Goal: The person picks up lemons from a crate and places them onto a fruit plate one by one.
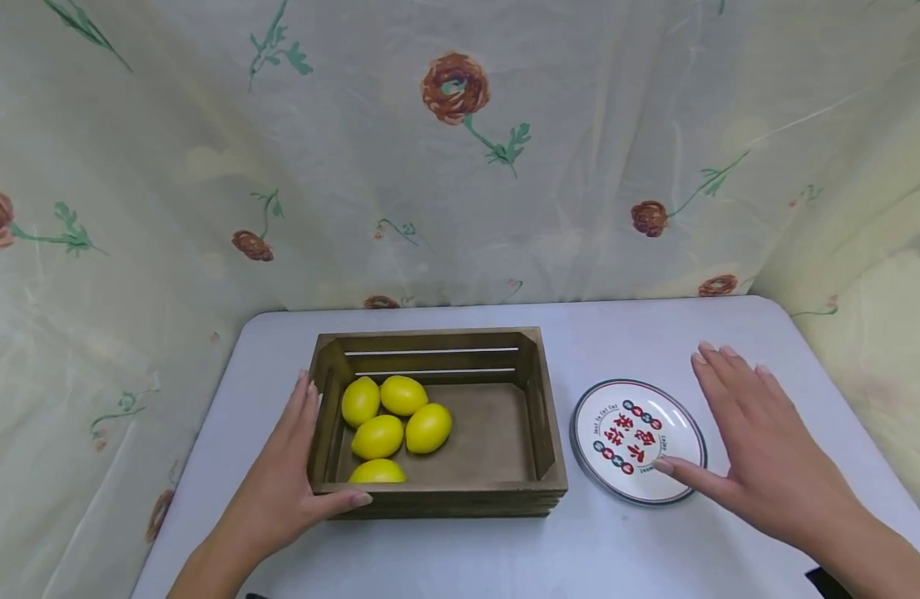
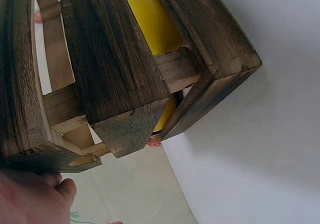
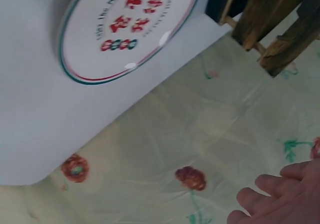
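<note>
Brown and slatted, a wooden crate (image 1: pixel 467 504) stands with its near-left corner against the left hand (image 1: pixel 280 476), fingers straight, thumb apart. The right hand (image 1: pixel 769 453), thumb spread from extended fingers, hovers near a round white printed plate (image 1: pixel 634 441). Five yellow lemons (image 1: pixel 378 437) lie inside the crate; pale floral sheeting (image 1: pixel 565 191) hangs beyond.

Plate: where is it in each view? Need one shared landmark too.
Head: right of centre, lower half, to the right of the crate; plate seen whole but for the bit under the thumb.
Left wrist: not in it.
Right wrist: top, left of centre, cut off by the top edge.
Shared landmark: crate, upper left in left wrist, top right corner in right wrist.
</note>
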`<state>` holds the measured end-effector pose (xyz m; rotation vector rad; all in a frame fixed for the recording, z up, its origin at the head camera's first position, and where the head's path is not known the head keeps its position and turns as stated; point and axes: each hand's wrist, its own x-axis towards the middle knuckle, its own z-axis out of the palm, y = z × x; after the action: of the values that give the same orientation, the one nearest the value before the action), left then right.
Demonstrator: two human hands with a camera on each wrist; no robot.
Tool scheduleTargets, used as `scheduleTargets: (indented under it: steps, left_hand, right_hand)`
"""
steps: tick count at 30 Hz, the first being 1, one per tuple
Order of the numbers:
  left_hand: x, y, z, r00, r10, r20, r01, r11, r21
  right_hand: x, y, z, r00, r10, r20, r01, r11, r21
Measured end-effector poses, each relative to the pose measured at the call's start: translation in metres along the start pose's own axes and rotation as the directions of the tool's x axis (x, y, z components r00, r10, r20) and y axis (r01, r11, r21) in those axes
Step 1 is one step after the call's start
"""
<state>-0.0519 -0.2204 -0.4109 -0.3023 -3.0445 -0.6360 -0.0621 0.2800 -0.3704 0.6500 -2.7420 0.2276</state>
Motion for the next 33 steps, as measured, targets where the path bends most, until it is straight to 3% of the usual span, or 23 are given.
scheduleTargets:
  steps: [11, 24, 29, 33]
  left_hand:
    - [0.0, 0.0, 0.0, 0.996, 0.073, -0.056, -0.063, 0.985, 0.162]
    - [-0.001, 0.004, 0.0, 1.0, -0.015, -0.017, 0.017, 0.99, 0.139]
    - [-0.001, 0.004, 0.001, 1.0, -0.027, -0.014, 0.029, 0.992, 0.125]
    - [0.0, 0.004, 0.001, 1.0, -0.027, -0.01, 0.028, 0.993, 0.118]
  right_hand:
    - [0.033, -0.042, -0.019, 0.992, -0.121, 0.021, 0.12, 0.992, 0.045]
    - [0.062, -0.067, -0.025, 0.969, -0.244, -0.031, 0.245, 0.967, 0.07]
    - [0.073, -0.08, -0.022, 0.956, -0.292, -0.012, 0.292, 0.954, 0.072]
    - [0.082, -0.094, -0.023, 0.934, -0.356, 0.02, 0.354, 0.933, 0.07]
